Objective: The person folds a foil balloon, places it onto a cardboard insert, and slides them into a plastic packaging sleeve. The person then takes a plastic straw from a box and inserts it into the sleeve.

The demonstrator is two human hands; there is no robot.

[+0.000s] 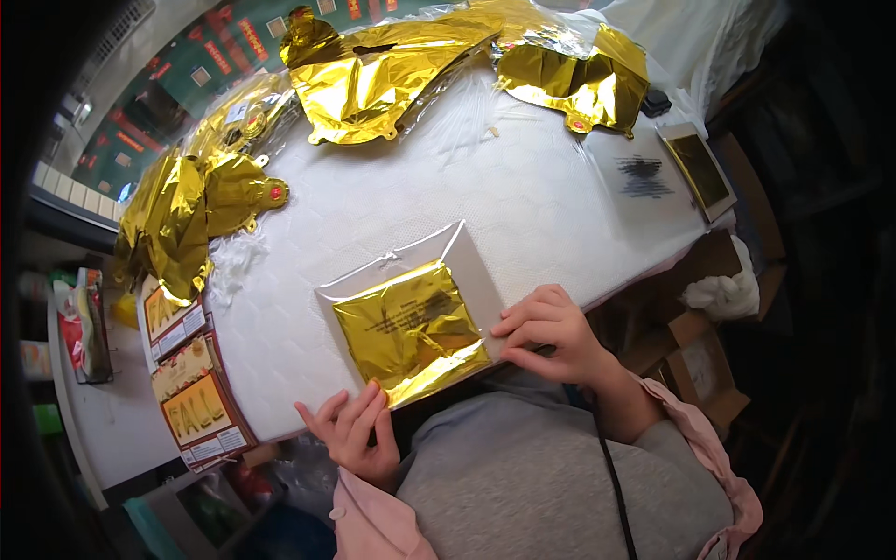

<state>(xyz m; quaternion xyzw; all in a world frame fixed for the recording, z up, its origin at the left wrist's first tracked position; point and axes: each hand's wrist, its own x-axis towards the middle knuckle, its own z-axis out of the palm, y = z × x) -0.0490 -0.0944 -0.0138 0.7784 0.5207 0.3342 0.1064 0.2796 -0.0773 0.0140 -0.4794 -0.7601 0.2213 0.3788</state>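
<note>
White quilted padding covered the table (523, 196), which filled most of the view from above. At the near edge lay a clear plastic sleeve (411, 280) holding a folded gold foil balloon (411, 331), a flat, shiny square with creases.

The person's left hand (353, 427) sat at the near corner of that gold square, fingers loosely spread and open, with the fingertips touching the foil's edge; it gripped nothing. The right hand (549, 334) rested on the opposite side of the packet, fingers curled together and pressing down on the sleeve's edge, just beside the foil. Whether it pinched the plastic or only pressed on it could not be told. The packet lay between the two hands, touching both.

Beyond the hands, at the far side of the table, sprawled more gold foil balloons (373, 79), unfolded and crinkled, some partly in clear wrapping. Another crumpled gold heap (191, 219) hung over the table edge, well out past the left hand. Below that heap, outward from the left hand, stood a row of packaged cards (191, 387) with orange and yellow fronts. Far beyond the right hand, near the table's far corner, lay a flat packet with a dark gold panel (698, 170). Cardboard boxes (695, 359) sat on the floor outward from the right hand.
</note>
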